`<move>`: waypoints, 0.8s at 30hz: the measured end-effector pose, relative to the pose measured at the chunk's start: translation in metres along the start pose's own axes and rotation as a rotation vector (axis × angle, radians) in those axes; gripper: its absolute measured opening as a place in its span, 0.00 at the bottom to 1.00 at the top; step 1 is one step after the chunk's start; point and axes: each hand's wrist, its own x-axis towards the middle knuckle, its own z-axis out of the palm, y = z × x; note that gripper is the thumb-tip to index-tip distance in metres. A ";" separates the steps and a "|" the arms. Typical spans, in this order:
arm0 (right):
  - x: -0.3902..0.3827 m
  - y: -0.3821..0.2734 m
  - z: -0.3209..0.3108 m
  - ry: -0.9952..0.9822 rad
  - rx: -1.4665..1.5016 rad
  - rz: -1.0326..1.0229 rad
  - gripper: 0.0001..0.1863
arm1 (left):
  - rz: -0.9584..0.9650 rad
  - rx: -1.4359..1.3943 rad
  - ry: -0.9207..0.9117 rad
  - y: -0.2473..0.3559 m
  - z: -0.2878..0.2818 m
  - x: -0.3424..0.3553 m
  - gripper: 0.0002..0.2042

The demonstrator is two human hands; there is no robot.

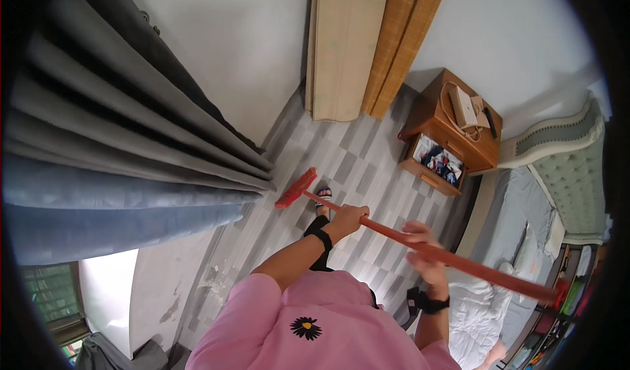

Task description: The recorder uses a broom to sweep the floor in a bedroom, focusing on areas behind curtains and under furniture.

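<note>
Measured from the view's centre, a grey curtain hangs at ten o'clock, with a blue one below it at nine. Just inside eight o'clock, the broom's red head rests on the floor. At six, a black flower marks the pink shirt. A sandal is just beside the head. Near five, the left hand is clenched around the broom, whose handle runs out to four. A cream panel and a brown one stand at twelve to one. At four, the right hand is blurred against the handle; whether it grasps, I cannot tell. At two, a cabinet has its clothes-filled drawer pulled out; the bag on top bears print too small to read. Beyond, a bed spans three to four.
</note>
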 end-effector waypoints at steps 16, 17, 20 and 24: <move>0.328 -0.086 -0.132 0.366 0.492 -0.598 0.19 | -0.228 0.003 0.359 -0.169 -0.114 0.302 0.03; 0.349 -0.082 -0.131 0.322 0.493 -0.609 0.19 | -0.239 -0.004 0.360 -0.176 -0.128 0.319 0.03; 0.409 -0.071 -0.117 0.336 0.517 -0.574 0.20 | -0.225 0.084 0.446 -0.200 -0.163 0.361 0.02; 0.474 -0.013 -0.103 0.507 0.386 -0.429 0.21 | -0.149 0.010 0.439 -0.218 -0.187 0.407 0.05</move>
